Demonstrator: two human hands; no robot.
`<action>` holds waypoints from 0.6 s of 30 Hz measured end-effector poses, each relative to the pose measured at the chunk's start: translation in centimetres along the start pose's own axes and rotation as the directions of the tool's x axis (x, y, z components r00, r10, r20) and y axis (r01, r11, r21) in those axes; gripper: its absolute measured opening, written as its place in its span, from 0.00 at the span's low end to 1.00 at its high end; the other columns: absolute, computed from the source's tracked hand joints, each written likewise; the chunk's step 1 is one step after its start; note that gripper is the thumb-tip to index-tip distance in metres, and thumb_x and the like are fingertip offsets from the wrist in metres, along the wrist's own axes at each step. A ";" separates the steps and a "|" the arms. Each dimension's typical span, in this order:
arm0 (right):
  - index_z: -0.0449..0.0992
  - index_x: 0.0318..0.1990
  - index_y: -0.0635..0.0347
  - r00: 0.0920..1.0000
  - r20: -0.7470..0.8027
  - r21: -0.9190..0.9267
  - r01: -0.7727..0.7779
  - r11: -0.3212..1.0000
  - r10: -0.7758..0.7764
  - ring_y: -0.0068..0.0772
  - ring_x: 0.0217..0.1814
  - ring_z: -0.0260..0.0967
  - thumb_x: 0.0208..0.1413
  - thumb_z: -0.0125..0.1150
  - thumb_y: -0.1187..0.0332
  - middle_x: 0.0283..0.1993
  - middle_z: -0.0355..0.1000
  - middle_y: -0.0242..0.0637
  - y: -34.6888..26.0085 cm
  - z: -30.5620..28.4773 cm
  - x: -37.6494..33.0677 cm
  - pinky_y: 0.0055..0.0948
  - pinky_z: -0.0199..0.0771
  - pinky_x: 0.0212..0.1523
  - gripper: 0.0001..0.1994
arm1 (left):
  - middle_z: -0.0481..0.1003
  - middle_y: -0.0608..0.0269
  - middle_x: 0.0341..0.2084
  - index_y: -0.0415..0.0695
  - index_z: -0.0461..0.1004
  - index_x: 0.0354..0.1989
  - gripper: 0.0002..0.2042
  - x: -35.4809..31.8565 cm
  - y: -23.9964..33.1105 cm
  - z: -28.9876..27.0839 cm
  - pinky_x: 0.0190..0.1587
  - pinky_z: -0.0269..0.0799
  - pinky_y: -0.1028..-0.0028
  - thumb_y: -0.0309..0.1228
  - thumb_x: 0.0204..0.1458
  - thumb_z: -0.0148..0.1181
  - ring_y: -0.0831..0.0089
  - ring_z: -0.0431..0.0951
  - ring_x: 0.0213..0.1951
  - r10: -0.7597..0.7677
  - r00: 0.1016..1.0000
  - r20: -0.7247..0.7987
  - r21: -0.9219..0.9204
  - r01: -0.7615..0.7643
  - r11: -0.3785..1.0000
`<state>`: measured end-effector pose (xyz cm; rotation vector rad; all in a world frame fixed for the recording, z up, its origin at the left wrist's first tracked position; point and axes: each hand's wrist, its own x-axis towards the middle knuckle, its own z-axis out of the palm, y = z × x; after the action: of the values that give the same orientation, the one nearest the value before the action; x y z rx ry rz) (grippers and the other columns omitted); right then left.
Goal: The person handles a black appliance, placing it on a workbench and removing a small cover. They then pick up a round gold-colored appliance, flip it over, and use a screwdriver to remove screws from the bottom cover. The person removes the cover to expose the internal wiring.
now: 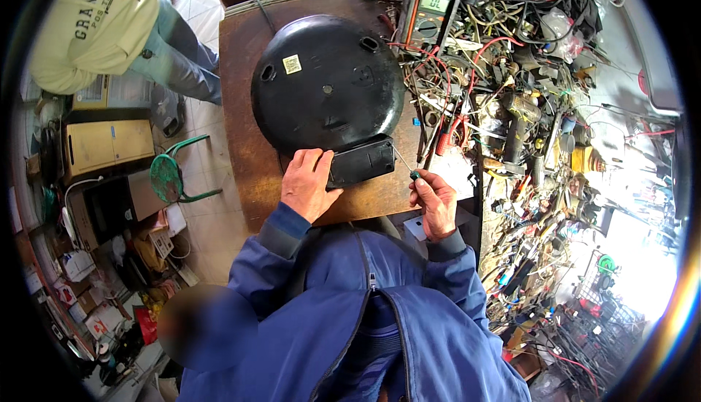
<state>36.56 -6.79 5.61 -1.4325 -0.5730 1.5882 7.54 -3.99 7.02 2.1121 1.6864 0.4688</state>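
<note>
A large round black appliance (328, 102) lies underside up on the wooden table (245, 146). It has a rectangular black housing (363, 163) on its near edge. My left hand (309, 185) grips the left end of that housing, fingers over its top and thumb along the near side. In my right hand (437, 201) is a screwdriver (415, 175), its short dark handle pinched between thumb and fingers. The thin shaft points up and left toward the right end of the housing. Whether the tip touches it, I cannot tell.
A multimeter (427, 15) stands at the back right beside a dense heap of wires and tools (526, 110). Pliers with red handles (447, 138) lie near the table. A green stool (169, 175) stands on the left, and another person (109, 29) is at the far left.
</note>
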 end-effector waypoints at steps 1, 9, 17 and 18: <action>0.77 0.57 0.72 1.000 -0.005 0.009 -0.012 1.000 0.012 0.23 0.31 0.72 0.67 0.64 0.70 0.40 0.79 0.38 0.5 -0.4 0.4 0.24 0.73 0.35 0.16 | 0.74 0.52 0.52 0.39 0.77 0.56 0.37 0.2 0.2 -0.2 0.60 0.74 0.59 0.33 0.31 0.83 0.52 0.73 0.55 0.000 1.000 0.010 -0.005 0.000 1.000; 0.78 0.54 0.70 0.998 -0.055 0.161 -0.008 0.987 0.017 0.24 0.30 0.72 0.68 0.64 0.69 0.39 0.79 0.38 1.2 -0.9 1.4 0.25 0.73 0.34 0.14 | 0.75 0.49 0.52 0.38 0.78 0.56 0.36 1.8 -0.4 -2.5 0.60 0.74 0.58 0.39 0.34 0.81 0.50 0.75 0.57 -0.010 0.986 0.166 -0.078 0.023 0.997; 0.78 0.54 0.71 0.994 -0.110 0.143 0.002 0.990 0.014 0.24 0.30 0.71 0.67 0.63 0.70 0.38 0.77 0.37 1.2 -2.9 1.6 0.25 0.72 0.34 0.13 | 0.78 0.49 0.51 0.35 0.78 0.56 0.36 7.9 -3.9 -10.1 0.59 0.75 0.62 0.37 0.35 0.81 0.55 0.80 0.54 -0.067 0.998 -0.020 -0.061 0.066 0.996; 0.78 0.54 0.71 0.994 -0.105 0.123 0.011 0.992 0.002 0.24 0.30 0.71 0.67 0.62 0.70 0.37 0.77 0.36 1.2 -3.1 1.9 0.26 0.72 0.34 0.13 | 0.78 0.49 0.51 0.35 0.78 0.56 0.36 9.6 -4.9 -11.4 0.59 0.75 0.62 0.37 0.35 0.81 0.55 0.80 0.54 -0.065 0.996 -0.066 -0.032 0.063 0.998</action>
<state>39.24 -6.45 2.90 -1.4113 -0.4092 1.5082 -0.03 7.46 14.56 2.0362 1.7675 0.5476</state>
